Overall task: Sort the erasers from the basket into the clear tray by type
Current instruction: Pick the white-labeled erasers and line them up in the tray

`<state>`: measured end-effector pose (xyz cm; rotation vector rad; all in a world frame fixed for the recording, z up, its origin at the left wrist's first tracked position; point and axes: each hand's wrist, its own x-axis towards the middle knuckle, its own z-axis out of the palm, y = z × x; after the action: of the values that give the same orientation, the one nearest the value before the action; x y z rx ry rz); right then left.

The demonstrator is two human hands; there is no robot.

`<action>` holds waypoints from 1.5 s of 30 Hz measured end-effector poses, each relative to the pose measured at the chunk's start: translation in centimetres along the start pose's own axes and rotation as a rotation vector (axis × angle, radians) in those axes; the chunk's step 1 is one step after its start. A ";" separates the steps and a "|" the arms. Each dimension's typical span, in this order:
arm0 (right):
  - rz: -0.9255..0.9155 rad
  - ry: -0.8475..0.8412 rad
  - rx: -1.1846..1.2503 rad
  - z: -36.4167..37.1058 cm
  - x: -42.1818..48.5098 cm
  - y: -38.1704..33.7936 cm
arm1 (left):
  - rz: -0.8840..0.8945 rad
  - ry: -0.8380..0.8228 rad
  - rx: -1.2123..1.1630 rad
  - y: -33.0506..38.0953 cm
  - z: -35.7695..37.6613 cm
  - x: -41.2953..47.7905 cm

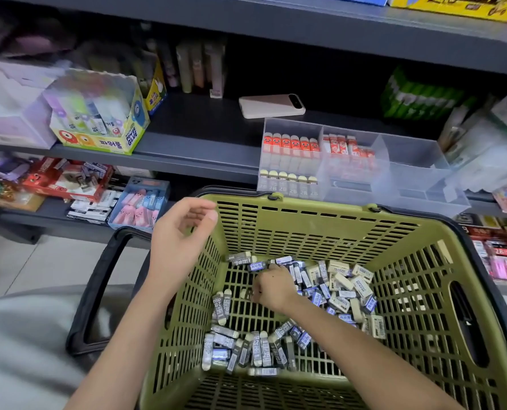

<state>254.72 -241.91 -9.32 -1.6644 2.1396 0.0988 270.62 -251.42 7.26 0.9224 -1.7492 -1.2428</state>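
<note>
The olive-green basket [305,223] holds several loose erasers: grey 2B ones [220,304], blue-sleeved ones [317,297] and cream ones [361,284]. My right hand [271,287] is down inside the basket at the left edge of the pile. Its fingers are curled down onto a pale eraser [244,292] on the basket floor. My left hand [184,232] hovers over the basket's left rim, fingers loosely curled, holding nothing. On the shelf behind stands the clear tray [409,146]. It holds rows of red-sleeved and grey 2B erasers at the left and red-and-white ones in the middle.
A phone [271,105] lies on the shelf behind the tray. A glue box [98,125] stands at the left. The basket's black handle [98,291] hangs down on the left. A box of pink and blue erasers [139,204] sits on the lower shelf.
</note>
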 end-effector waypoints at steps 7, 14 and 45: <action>-0.053 0.364 0.382 -0.8 1.5 -1.8 | -0.004 -0.024 -0.006 0.1 -0.2 0.0; -0.114 0.352 0.051 0.8 2.3 -2.6 | 0.014 -0.048 0.018 -0.3 -0.4 0.0; -0.071 0.278 0.377 2.1 2.4 -2.7 | 0.034 -0.075 0.064 0.0 -0.3 0.1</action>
<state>257.37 -244.20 -11.62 -1.5958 2.1195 -0.5528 270.87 -251.58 7.34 0.8895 -1.8657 -1.2195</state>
